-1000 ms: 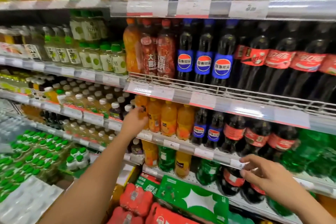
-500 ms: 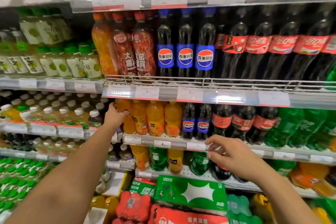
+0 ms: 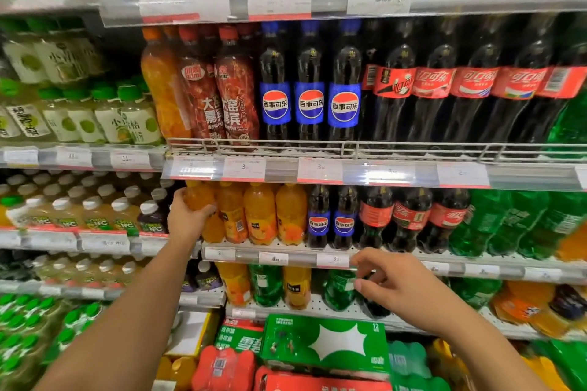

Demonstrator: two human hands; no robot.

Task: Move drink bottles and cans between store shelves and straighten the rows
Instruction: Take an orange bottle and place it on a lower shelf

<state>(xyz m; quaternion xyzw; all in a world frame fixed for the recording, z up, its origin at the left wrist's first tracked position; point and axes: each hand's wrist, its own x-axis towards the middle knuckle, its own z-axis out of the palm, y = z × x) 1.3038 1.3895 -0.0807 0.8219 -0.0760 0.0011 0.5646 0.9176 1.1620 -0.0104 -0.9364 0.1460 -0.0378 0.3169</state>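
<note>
Left hand (image 3: 187, 216) has its grip wrapped around the upright orange bottle (image 3: 198, 200) at the middle shelf's (image 3: 286, 259) left end. Right hand (image 3: 394, 282), empty and loosely curled, hovers near that shelf's front edge, farther off.

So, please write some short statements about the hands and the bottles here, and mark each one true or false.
1. The left hand grips an orange bottle. True.
2. The right hand holds a red can. False: it holds nothing and hovers by the shelf edge.
3. The blue-label cola bottles stand left of the red-label cola bottles. True.
4. The green carton sits on the top shelf. False: it sits low, below the hands.
</note>
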